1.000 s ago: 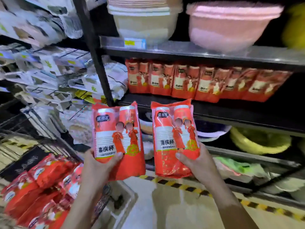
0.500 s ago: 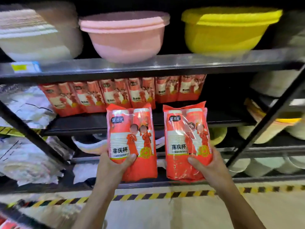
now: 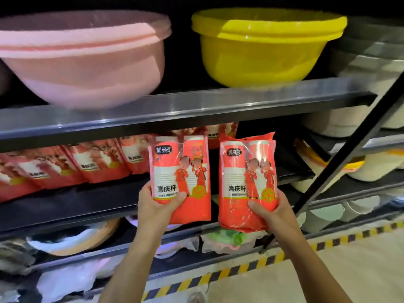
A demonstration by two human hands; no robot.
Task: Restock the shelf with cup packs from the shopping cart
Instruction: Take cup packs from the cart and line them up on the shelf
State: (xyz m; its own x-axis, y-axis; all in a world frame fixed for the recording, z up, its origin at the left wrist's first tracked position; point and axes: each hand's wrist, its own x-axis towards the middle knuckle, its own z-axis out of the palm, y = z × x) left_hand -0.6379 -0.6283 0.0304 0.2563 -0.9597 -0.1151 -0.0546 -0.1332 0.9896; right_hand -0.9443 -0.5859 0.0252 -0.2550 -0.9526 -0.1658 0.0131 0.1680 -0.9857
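I hold two red cup packs upright in front of the dark metal shelf (image 3: 72, 200). My left hand (image 3: 156, 206) grips the bottom of the left cup pack (image 3: 180, 169), thumb across its front. My right hand (image 3: 270, 209) grips the bottom of the right cup pack (image 3: 248, 171) the same way. Both packs are level with the middle shelf, where a row of like red cup packs (image 3: 102, 162) leans against the back from the left edge to about the centre. Behind the right pack the shelf is dark and shows no packs. The shopping cart is out of view.
A pink basin (image 3: 83, 60) and a yellow basin (image 3: 266, 44) sit on the shelf board above. A black diagonal brace (image 3: 341, 162) crosses at the right, with stacked pale bowls (image 3: 371, 167) behind it. Lower shelves hold plates and bagged goods. Yellow-black tape (image 3: 240, 267) marks the floor.
The view swung right, away from the cart, and closer to the shelf. Both hands carried their packs up and forward to the middle shelf.
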